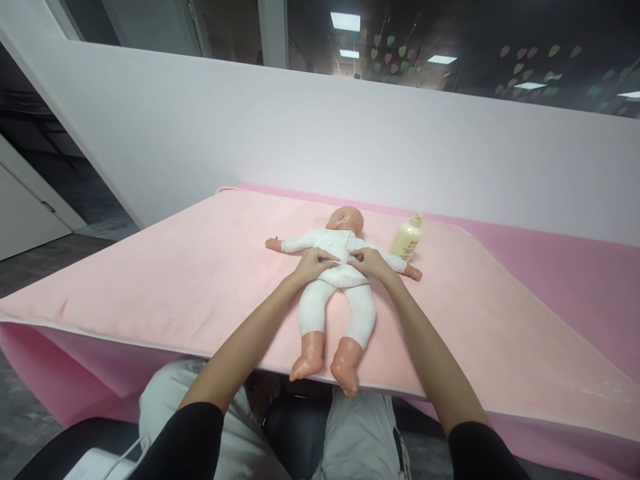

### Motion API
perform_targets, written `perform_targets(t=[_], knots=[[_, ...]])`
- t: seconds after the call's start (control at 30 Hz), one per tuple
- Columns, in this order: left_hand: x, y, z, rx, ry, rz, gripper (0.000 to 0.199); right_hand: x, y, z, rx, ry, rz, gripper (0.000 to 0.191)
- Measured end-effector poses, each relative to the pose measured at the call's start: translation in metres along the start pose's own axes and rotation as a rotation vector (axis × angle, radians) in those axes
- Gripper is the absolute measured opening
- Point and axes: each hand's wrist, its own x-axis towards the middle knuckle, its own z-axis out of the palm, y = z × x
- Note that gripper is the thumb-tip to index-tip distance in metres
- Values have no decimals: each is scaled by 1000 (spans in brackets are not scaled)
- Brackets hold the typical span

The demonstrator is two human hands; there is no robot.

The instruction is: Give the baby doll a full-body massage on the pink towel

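Observation:
A baby doll [345, 219] lies on its back on the pink padded table, its head away from me and turned to the left. It wears a white top [336, 241] and white leggings [313, 308]; its feet are bare. At the left side of its belly, my left hand [314, 264] is closed in a pinch on the top's fabric. My right hand [369, 263] pinches the fabric on the other side, a little apart from the left. The fingertips are small in view, and the exact edge held is hard to tell.
A pale yellow pump bottle [407, 239] stands by the doll's arm at the right. The pink table cover [200, 267] reaches a white wall [310, 133] with glass above it. My legs are under the table's front edge.

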Motion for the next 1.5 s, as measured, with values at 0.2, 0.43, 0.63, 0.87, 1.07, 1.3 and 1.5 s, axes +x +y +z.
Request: perform_targets(t=[0.2,0.43,0.63,0.87,1.07,1.3,1.5], knots=[[0,-1,-4,-8,-91,1,27,3,0,19,-4,114,61,11],[3,7,0,44,139,0,30,2,13,38,-57,307,13,12],[10,4,1,152,256,70,40,1,11,39,-35,319,44,11],[24,-9,2,398,-107,67,40,0,9,39,-7,332,73,10],[27,2,8,531,-6,-44,23,-2,13,41,67,312,57,10],[21,-2,12,501,116,-24,19,9,14,28,487,431,207,36],[20,-4,10,449,97,-23,19,26,19,30,318,299,160,33]])
